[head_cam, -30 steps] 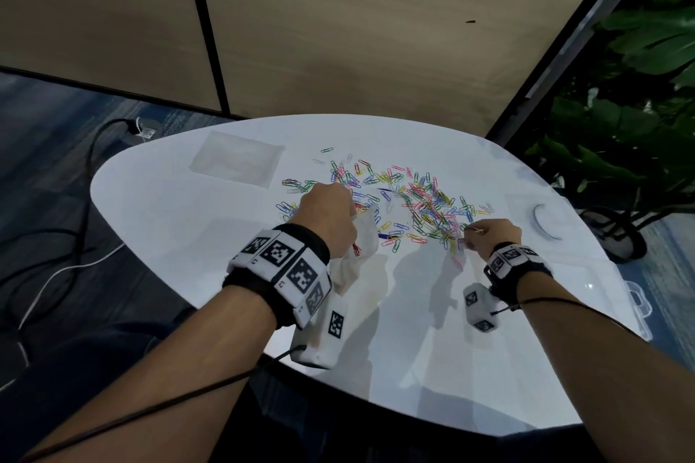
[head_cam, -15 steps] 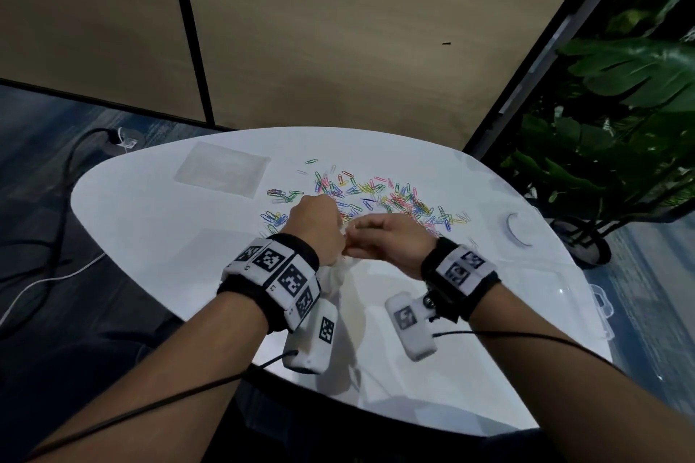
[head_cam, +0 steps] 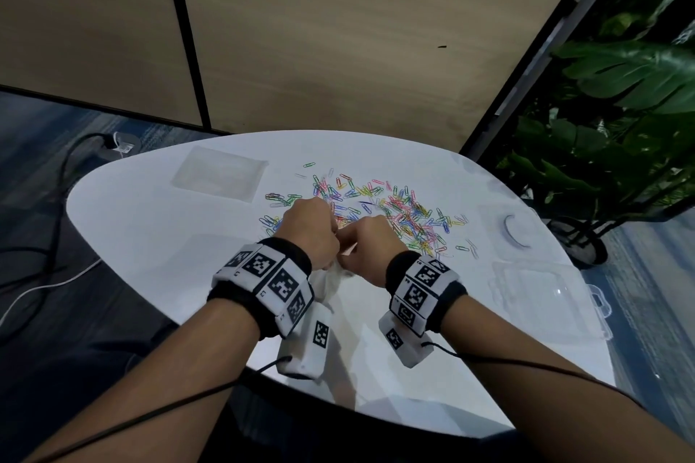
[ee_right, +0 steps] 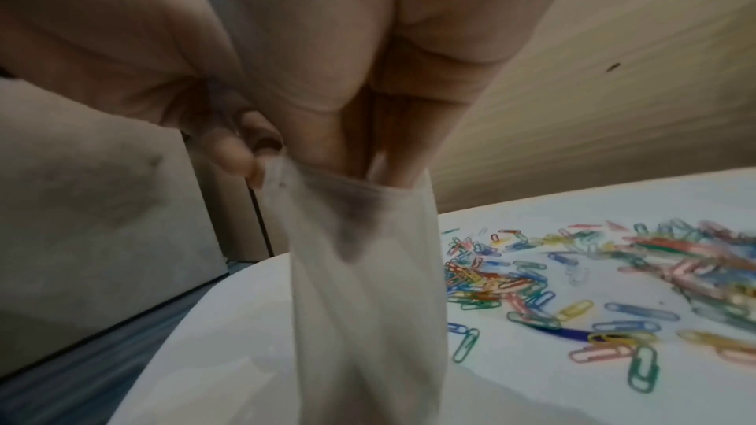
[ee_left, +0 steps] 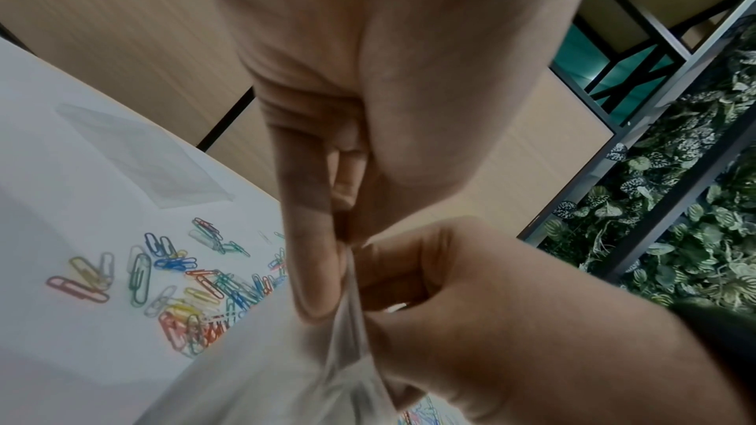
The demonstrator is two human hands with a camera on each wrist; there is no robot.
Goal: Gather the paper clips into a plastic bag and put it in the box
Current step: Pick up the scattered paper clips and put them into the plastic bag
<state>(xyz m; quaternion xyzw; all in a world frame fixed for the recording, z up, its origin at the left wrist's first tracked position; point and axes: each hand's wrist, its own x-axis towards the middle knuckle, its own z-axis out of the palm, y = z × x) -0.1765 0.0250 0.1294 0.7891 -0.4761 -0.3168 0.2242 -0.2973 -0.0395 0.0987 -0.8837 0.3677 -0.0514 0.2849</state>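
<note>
Both hands meet just above the near middle of the white rounded bench. The left hand pinches one edge of the mouth of the thin translucent plastic bag, its grip pressed tight on the film. The right hand has its fingers curled down inside the opening, seemingly dropping clips in (whether any still sit between the fingertips cannot be told). To do this well, the left hand should keep the mouth pulled wide and upright while the right lets go deep inside, so nothing catches on the rim.

The scattered multicoloured paper clips lie mostly just beyond the hands, so most of the gathering remains. A clear hinged plastic box waits at the right, a flat clear bag at the far left. Beige wall panels stand behind and leafy green plants to the right.
</note>
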